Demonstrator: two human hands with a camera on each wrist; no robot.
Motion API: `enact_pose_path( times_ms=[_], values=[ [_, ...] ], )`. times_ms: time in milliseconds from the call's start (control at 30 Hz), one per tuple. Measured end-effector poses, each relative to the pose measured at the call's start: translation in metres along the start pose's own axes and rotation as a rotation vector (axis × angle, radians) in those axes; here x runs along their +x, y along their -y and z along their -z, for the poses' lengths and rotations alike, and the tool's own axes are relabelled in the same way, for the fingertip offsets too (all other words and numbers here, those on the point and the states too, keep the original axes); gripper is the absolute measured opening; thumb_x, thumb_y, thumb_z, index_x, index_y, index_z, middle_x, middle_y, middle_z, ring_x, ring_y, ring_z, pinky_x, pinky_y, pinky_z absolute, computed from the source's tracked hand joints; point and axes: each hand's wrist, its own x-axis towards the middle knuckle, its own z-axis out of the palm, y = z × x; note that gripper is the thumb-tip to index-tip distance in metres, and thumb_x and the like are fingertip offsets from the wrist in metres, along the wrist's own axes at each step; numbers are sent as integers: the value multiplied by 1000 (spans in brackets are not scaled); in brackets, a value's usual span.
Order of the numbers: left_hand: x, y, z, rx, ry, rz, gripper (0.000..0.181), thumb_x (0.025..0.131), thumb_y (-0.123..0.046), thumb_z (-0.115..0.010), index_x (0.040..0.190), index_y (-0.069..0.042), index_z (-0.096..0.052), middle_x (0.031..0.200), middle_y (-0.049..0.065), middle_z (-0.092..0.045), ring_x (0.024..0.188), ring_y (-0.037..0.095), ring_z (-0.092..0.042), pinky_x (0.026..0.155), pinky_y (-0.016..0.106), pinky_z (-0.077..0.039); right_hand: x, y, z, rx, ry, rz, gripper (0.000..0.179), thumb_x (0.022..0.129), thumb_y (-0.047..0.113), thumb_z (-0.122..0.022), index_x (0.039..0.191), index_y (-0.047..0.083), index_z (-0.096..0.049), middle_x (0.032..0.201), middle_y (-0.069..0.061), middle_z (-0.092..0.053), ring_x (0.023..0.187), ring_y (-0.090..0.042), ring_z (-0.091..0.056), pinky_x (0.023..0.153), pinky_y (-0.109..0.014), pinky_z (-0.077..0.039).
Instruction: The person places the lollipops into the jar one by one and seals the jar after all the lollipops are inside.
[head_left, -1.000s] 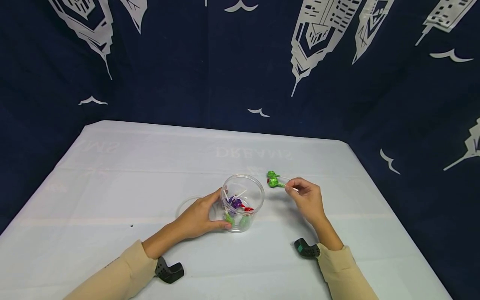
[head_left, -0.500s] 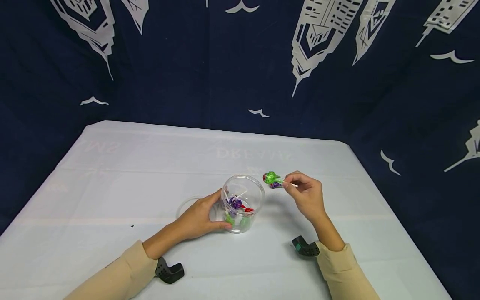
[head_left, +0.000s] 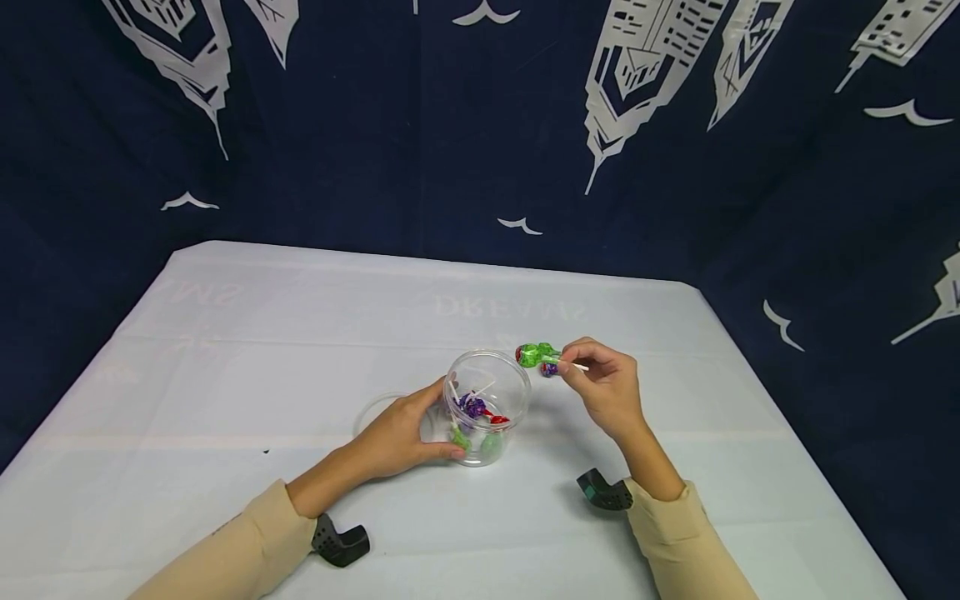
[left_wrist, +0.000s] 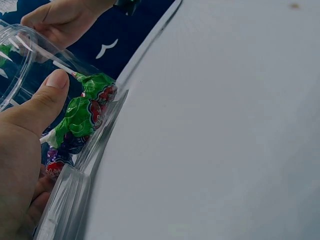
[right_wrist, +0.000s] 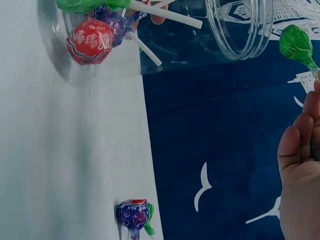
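Observation:
My left hand (head_left: 401, 429) grips the side of a clear round tub (head_left: 517, 408), thumb on its near wall, fingers behind. The tub stands open-topped. Inside are several wrapped lollipops: a purple one (head_left: 472, 406), a red one (right_wrist: 90, 41) and green ones (left_wrist: 82, 116), white sticks showing. My right hand (head_left: 606, 385) pinches the stick of a green lollipop (head_left: 528, 356), held in the air just right of the tub's rim. On the table behind it lie a purple lollipop (right_wrist: 132, 214) and a green one (right_wrist: 151, 220), partly hidden.
A clear round lid (left_wrist: 65, 205) lies on the white-covered table (head_left: 225, 375), left of the tub and partly behind my left hand. A small dark speck (head_left: 266, 452) is farther left. A dark blue cloth with white prints (head_left: 337, 150) hangs beyond the table.
My right hand has lifted the green lollipop off the table and brought it left toward the tub's rim. The purple lollipop has come into view. My left hand keeps its hold.

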Motion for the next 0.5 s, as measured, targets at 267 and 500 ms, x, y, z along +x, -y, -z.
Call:
enact_pose_path(
  times_ms=[267, 500],
  values=[
    [0, 1, 0, -1, -2, -10, 102, 77, -45, -83, 153, -2, -30, 150, 15, -45, 136, 31, -44, 111, 47, -37, 0, 6, -7, 16, 25, 6, 15, 88, 2, -74, 82, -7, -64, 86, -6, -65, 83, -13, -60, 71, -18, -54],
    [0, 0, 0, 1, -3, -16, 102, 77, -44, -83, 153, 0, -30, 149, 16, -45, 135, 32, -44, 110, 48, -37, 3, 7, -14, 70, 66, 59, 18, 89, 4, -73, 83, -11, -64, 86, -6, -65, 85, -14, -60, 71, -18, -54]
  ],
)
